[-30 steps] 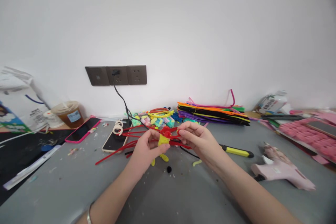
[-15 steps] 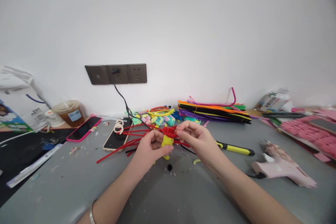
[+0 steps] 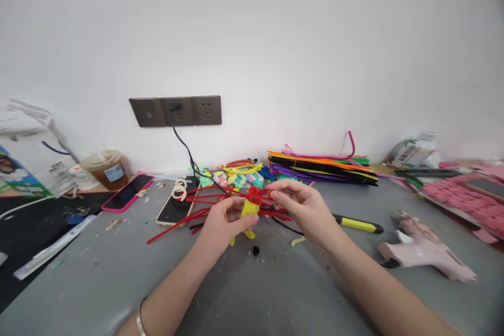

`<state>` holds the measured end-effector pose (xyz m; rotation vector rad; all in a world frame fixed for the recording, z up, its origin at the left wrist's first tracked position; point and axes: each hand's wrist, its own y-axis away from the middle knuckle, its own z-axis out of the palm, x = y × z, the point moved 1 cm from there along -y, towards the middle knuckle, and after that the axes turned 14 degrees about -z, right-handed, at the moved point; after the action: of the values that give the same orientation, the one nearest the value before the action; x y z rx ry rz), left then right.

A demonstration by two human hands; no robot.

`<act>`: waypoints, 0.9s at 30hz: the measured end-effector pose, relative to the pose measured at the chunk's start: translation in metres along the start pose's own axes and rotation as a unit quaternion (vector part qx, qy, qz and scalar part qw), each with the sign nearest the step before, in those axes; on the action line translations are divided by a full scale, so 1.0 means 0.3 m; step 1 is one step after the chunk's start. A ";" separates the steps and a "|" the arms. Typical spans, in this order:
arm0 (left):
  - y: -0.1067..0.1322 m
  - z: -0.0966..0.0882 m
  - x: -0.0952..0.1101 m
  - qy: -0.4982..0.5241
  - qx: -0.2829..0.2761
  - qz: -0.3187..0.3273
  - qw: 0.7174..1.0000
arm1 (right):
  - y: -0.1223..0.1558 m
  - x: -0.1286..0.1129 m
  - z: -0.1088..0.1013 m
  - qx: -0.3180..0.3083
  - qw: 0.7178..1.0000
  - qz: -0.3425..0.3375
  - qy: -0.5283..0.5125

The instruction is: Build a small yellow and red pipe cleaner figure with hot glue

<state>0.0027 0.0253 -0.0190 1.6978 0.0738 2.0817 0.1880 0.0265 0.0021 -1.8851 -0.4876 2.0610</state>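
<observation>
My left hand (image 3: 222, 223) grips a small yellow pipe-cleaner figure (image 3: 249, 211) by its body, just above the grey table (image 3: 118, 278). My right hand (image 3: 301, 207) pinches the red pipe cleaner (image 3: 258, 195) wound at the figure's top. Long red pipe-cleaner ends (image 3: 177, 218) trail out to the left, over the table. A small black pompom (image 3: 255, 250) and a short yellow-green piece (image 3: 297, 241) lie on the table below my hands.
A stack of coloured pipe cleaners (image 3: 321, 167) lies at the back. Two phones (image 3: 126, 192) (image 3: 173, 210) lie on the left, near a drink cup (image 3: 104, 169). A yellow utility knife (image 3: 356, 224) and a pink glue gun (image 3: 423, 254) lie on the right. Wall sockets (image 3: 176, 111) hold a black cable.
Both hands shifted slightly while working the red pipe cleaner on the yellow figure; the figure sits a little higher and more upright than a second ago.
</observation>
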 end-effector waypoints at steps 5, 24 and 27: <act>0.017 0.005 0.034 0.037 0.029 -0.002 0.999 | -0.008 -0.003 -0.019 -0.005 1.000 0.020 0.016; 0.025 -0.003 0.038 -0.020 0.027 -0.027 0.999 | -0.011 -0.007 -0.007 -0.119 0.991 0.048 0.030; 0.020 -0.010 0.029 -0.024 0.037 -0.022 0.999 | -0.007 -0.002 -0.003 -0.125 0.991 0.048 0.024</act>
<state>-0.0031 0.0238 -0.0097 1.7718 0.1744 2.0279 0.1890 0.0280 0.0035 -2.1340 -0.6827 2.0912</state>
